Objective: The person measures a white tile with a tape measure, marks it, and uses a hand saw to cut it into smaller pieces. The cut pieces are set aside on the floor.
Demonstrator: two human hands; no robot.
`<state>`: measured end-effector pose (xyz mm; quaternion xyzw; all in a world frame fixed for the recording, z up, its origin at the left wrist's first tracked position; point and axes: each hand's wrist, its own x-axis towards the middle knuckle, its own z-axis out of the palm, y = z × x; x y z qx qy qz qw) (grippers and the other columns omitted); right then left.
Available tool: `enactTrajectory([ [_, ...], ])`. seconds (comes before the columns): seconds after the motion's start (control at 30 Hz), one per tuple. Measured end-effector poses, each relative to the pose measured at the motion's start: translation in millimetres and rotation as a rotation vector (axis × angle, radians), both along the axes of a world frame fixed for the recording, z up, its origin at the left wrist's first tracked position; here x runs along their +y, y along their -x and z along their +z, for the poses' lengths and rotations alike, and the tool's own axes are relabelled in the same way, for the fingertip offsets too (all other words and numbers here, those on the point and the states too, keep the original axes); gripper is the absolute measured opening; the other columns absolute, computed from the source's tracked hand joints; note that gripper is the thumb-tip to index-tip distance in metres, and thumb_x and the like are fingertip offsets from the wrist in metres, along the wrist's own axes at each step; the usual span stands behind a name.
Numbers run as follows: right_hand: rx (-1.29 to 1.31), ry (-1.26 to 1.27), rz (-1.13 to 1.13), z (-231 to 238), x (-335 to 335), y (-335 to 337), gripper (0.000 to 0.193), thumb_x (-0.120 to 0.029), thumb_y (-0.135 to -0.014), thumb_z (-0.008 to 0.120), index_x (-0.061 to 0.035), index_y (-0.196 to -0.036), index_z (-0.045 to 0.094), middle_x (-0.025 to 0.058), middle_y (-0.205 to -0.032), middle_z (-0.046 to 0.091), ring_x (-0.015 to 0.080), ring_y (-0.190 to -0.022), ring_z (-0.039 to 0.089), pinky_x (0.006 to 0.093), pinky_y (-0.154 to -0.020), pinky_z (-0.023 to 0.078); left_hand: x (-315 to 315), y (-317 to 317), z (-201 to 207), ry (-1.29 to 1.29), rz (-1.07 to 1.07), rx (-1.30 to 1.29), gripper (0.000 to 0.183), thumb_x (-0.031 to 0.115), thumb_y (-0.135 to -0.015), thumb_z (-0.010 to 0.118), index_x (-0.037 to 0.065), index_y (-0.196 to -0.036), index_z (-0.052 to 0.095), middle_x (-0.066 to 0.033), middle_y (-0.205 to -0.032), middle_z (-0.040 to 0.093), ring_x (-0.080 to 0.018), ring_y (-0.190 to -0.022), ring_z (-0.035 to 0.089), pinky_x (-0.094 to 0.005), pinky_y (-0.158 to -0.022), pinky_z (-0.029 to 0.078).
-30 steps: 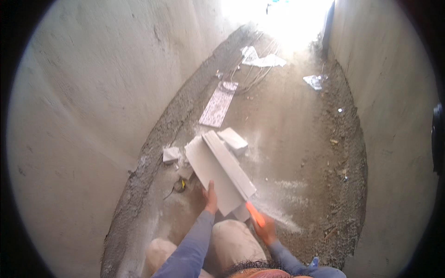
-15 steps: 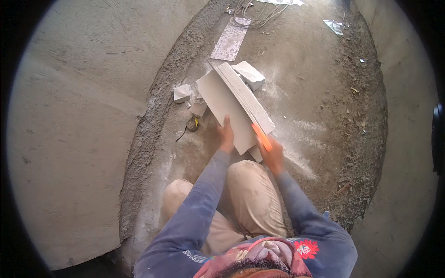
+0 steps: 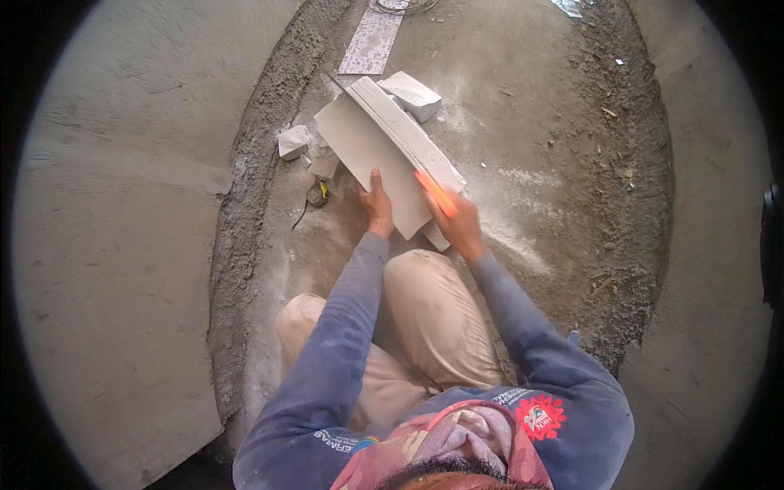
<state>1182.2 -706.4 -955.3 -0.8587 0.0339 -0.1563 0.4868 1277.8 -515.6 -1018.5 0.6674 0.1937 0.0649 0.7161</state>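
A pale, light concrete block (image 3: 365, 155) lies tilted on the ground in front of my knees. My left hand (image 3: 377, 206) grips its near left edge, thumb on top and the other fingers partly hidden beneath. In my right hand (image 3: 463, 227) is a handsaw (image 3: 436, 193) by its orange handle, slightly blurred. The saw's blade runs lengthwise along the block beside a narrow strip on the right, and its dark tip pokes out past the far end. How deep the blade sits is hidden.
Broken pale chunks lie by the block: a larger one (image 3: 412, 95) behind it and a smaller one (image 3: 293, 142) to its left. A yellow-and-black tape measure (image 3: 317, 193) rests nearby. Farther off are a patterned tile (image 3: 372, 41) and coiled cable (image 3: 404, 6). Rough concrete edging (image 3: 245, 180) runs along the left.
The whole scene has shifted up and left in the picture. Relative to the block, the saw has slid slightly away from me, its tip showing farther out. My left hand keeps its hold.
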Motion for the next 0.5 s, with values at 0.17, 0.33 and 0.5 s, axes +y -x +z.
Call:
enactTrajectory([
  [0.17,0.088,0.042,0.013,-5,1,14,0.031,-0.037,-0.106,0.075,-0.0065,-0.109,0.076,0.0229,-0.089,0.075,0.0489,-0.084,0.073,0.0547,-0.070,0.057,-6,8,0,0.050,0.048,0.023,0.079,0.038,-0.113,0.067,-0.004,-0.172,0.036,-0.0242,-0.165,0.055,-0.0355,-0.145,0.059,-0.0441,-0.121,0.046],
  [0.33,0.084,0.024,0.061,-11,-58,144,0.020,-0.023,-0.106,0.078,-0.0039,-0.112,0.078,0.0196,-0.089,0.074,0.0405,-0.078,0.075,0.0484,-0.068,0.056,8,-4,0,-0.235,0.095,0.053,0.077,0.036,-0.114,0.067,-0.005,-0.171,0.037,-0.0251,-0.162,0.058,-0.0350,-0.147,0.058,-0.0446,-0.122,0.045],
  [0.5,0.151,0.090,-0.013,-3,-19,2,0.027,-0.031,-0.107,0.078,-0.0039,-0.111,0.078,0.0202,-0.089,0.074,0.0451,-0.079,0.072,0.0503,-0.068,0.054,-22,4,-5,-0.007,0.005,-0.008,0.080,0.039,-0.112,0.070,-0.009,-0.169,0.039,-0.0254,-0.160,0.060,-0.0349,-0.145,0.059,-0.0442,-0.120,0.047],
])
